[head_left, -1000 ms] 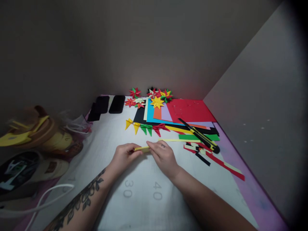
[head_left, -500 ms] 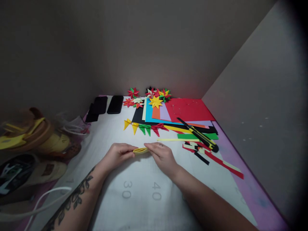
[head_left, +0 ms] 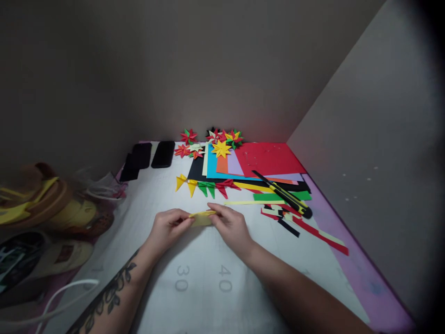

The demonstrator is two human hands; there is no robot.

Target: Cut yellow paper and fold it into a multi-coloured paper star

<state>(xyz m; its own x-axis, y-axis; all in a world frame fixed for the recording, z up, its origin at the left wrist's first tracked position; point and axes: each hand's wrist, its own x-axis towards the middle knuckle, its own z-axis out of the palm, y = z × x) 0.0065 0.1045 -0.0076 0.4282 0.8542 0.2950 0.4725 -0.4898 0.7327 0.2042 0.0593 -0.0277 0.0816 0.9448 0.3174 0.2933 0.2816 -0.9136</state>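
A small folded yellow paper piece [head_left: 201, 218] is pinched between both hands just above the white cutting mat [head_left: 194, 283]. My left hand [head_left: 168, 227] grips its left end with closed fingers. My right hand [head_left: 231, 225] holds the right end, fingers curled over it. Beyond them lies a row of folded paper points [head_left: 205, 184] in yellow, green and red.
A stack of coloured paper sheets [head_left: 264, 160] lies at the back right, with a yellow-black utility knife [head_left: 283, 195] across it and paper strips [head_left: 313, 232] nearby. Finished paper stars [head_left: 215, 141] sit by the wall. Two black phones [head_left: 153, 155] and shoes [head_left: 45, 208] lie at left.
The yellow piece has gone from a thin strip seen edge-on to a wider flat shape between my fingers. Both hands stayed in nearly the same place.
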